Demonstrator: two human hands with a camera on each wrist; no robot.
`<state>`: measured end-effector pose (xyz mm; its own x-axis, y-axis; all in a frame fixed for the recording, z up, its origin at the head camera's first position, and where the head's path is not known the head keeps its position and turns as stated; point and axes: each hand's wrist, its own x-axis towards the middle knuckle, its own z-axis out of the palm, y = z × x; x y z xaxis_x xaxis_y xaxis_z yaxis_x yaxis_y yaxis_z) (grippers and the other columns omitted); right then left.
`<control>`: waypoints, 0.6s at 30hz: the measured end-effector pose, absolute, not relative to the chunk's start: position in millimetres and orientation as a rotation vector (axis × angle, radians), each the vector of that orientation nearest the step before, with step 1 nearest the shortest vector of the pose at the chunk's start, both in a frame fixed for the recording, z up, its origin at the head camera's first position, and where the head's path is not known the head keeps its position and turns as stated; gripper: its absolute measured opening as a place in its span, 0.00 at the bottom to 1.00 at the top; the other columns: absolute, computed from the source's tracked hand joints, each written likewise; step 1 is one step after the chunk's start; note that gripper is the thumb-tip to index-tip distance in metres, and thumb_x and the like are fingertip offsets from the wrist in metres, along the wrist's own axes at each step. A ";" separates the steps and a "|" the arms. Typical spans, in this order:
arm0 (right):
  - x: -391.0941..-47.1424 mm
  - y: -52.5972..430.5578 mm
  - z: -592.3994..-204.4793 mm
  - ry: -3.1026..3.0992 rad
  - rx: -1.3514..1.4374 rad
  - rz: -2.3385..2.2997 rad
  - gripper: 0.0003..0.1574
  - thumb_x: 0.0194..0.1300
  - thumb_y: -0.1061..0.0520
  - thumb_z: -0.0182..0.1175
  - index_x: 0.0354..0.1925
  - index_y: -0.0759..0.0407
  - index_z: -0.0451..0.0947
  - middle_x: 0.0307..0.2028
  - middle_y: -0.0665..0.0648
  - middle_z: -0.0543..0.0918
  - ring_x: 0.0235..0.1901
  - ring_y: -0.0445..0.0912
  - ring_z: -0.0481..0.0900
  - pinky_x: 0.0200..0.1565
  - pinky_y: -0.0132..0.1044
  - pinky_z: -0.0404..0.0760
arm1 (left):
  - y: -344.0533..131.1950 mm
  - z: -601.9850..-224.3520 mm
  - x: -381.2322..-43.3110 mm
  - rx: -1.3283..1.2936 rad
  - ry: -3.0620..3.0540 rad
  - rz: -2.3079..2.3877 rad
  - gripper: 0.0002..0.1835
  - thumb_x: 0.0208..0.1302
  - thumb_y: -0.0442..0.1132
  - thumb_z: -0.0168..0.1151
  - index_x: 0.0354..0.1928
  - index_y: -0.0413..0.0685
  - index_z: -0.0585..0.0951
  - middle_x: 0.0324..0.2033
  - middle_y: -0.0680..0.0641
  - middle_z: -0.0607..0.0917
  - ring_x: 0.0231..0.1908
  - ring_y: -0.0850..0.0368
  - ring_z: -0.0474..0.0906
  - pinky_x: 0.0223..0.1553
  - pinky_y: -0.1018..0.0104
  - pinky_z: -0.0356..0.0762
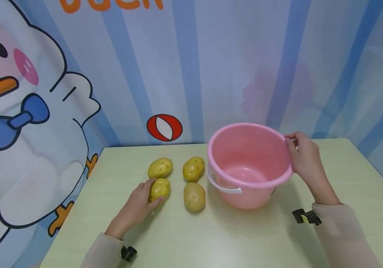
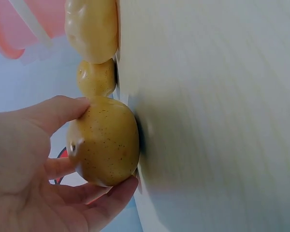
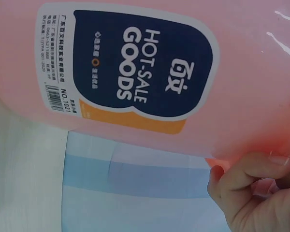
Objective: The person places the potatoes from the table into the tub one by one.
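Sleeves [image 1: 344, 234] foremost, left grip [image 1: 137, 201] snug round potato [image 1: 161, 188], right grip [image 1: 306, 160] curled on bucket rim [image 1: 245, 184], two potatoes [image 1: 194, 197] between

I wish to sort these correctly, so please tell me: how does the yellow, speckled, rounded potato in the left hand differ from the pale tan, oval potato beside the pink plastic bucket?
The left hand grips the yellow potato; the pale potato is untouched. Dark specks dot the yellow potato; the pale potato shows none clearly. Both have rounded sides.
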<state>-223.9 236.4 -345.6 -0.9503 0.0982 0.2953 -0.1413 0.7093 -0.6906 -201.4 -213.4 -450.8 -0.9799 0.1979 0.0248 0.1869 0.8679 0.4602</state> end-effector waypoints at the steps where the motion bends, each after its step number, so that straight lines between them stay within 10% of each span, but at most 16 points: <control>1: -224.4 236.3 -345.7 -2.607 0.032 1.088 0.25 0.80 0.55 0.42 0.59 0.75 0.69 0.41 0.73 0.77 0.22 0.51 0.78 0.20 0.38 0.75 | -213.7 -451.1 -201.5 0.315 3.015 0.740 0.39 0.69 0.49 0.64 0.72 0.34 0.61 0.55 0.34 0.75 0.54 0.42 0.74 0.55 0.44 0.74; 18: -224.1 235.5 -346.5 -2.618 0.040 1.097 0.25 0.81 0.54 0.41 0.58 0.75 0.68 0.40 0.73 0.76 0.25 0.54 0.79 0.21 0.37 0.77 | -220.7 -452.2 -200.0 0.328 3.038 0.762 0.39 0.69 0.48 0.64 0.71 0.31 0.61 0.54 0.33 0.75 0.52 0.43 0.74 0.55 0.45 0.74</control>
